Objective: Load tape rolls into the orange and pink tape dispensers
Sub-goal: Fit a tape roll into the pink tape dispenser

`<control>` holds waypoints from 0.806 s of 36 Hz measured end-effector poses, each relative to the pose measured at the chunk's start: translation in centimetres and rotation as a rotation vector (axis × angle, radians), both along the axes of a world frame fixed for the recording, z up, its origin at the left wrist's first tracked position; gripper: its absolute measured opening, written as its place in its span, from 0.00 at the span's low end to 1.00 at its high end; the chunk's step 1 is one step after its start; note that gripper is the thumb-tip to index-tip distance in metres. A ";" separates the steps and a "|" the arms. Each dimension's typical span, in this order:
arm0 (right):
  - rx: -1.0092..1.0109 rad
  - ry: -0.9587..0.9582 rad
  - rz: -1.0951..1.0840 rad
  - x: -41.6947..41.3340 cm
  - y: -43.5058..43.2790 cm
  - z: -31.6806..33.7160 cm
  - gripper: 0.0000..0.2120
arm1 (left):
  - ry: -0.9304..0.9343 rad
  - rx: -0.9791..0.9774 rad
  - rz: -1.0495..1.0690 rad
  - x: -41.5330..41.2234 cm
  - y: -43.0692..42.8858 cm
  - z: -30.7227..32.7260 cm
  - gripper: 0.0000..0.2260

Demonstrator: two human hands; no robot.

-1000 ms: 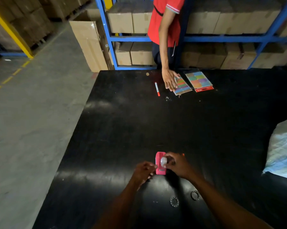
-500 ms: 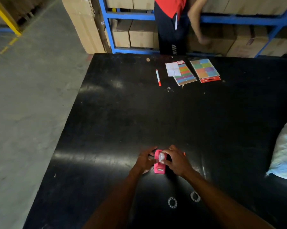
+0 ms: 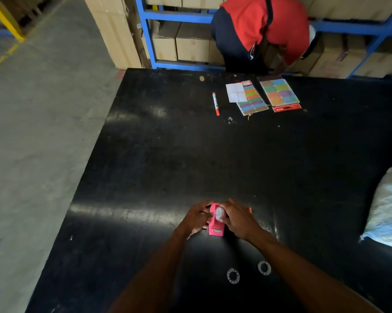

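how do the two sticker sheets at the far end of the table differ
The left sticker sheet shows narrow coloured stripes and has a white card overlapping its corner. The right sticker sheet shows larger coloured blocks, is uncovered, and has a red strip at its near edge. Both lie flat on the black table, tilted alike.

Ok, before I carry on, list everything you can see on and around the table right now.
pink tape dispenser: 1, pink, near table edge, between both hands
tape roll: 1, clear-whitish, at top of the dispenser
orange piece: 1, orange, mostly hidden behind right hand
rings: 2, white, near edge between the forearms
marker: 1, white and orange, far side
sticky-note packs: 2, multicoloured, far side
white sheet: 1, overlapping the left pack
table: 1, black
bag: 1, whitish-blue, right edge
other person: 1, red top, bent at shelves
left hand: on the dispenser's left side
right hand: on the roll
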State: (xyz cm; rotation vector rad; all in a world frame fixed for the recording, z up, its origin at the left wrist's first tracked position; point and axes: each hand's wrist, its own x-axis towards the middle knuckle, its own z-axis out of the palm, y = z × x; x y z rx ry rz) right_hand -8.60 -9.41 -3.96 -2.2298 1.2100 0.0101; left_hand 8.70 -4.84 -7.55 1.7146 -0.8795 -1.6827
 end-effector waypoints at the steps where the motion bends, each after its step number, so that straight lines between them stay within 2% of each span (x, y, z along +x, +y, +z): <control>1: 0.005 -0.001 -0.006 0.0 0.0 0.1 0.18 | 0.006 0.008 0.002 0.0 0.0 0.2 0.17; 29: 0.076 0.007 -0.049 0.4 0.2 1.5 0.14 | -0.148 -0.090 -0.023 -1.1 -0.6 1.2 0.13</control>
